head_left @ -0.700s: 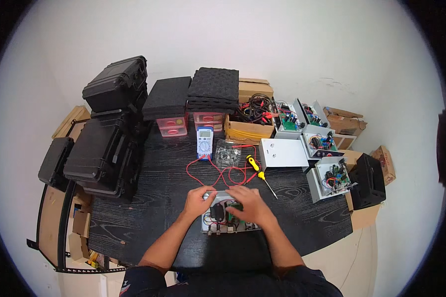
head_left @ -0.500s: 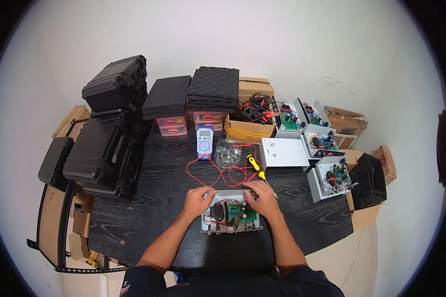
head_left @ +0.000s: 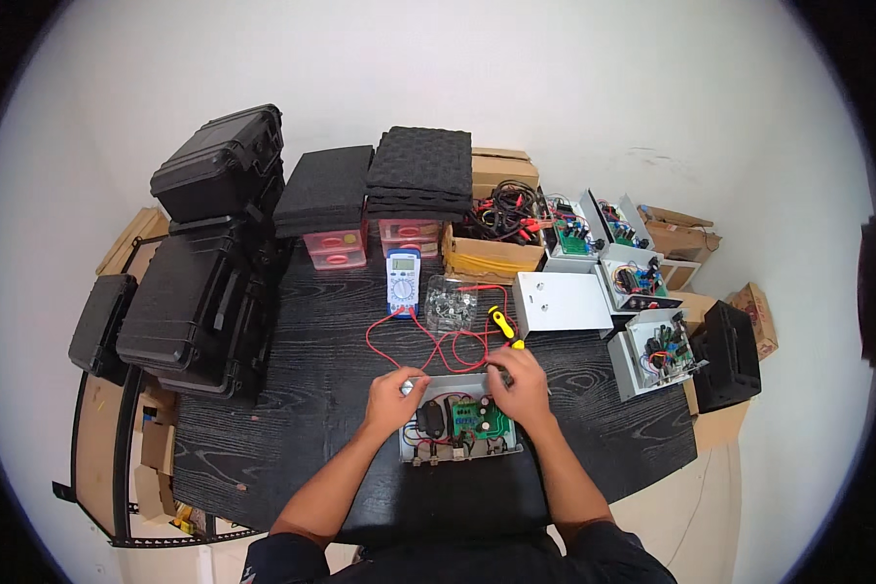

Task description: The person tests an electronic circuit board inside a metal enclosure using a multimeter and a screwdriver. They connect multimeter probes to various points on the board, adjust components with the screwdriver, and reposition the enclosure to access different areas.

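A black wood-grained tabletop carries everything within reach. At its far left rises a stack of black hard plastic cases. Black textured foam sheets lie on red-and-clear plastic drawer units along the far side, just beside a brown cardboard box heaped with dark and red cables. To the right sit four open light-grey metal housings full of wiring, near a plain white rectangular metal box.

An open shallow grey metal enclosure rests close to the person, in the middle of the near side. The left hand grips its far left corner, fingers curled; the right hand pinches its far wall near the right corner.

Beyond them stands a blue-and-white digital multimeter, with a clear plastic packet of small parts beside it. A yellow-and-black-handled screwdriver lies partly hidden behind the right hand. Inside the enclosure, a green circuit board sits right of a smaller black block. Thin red test leads loop from the multimeter.
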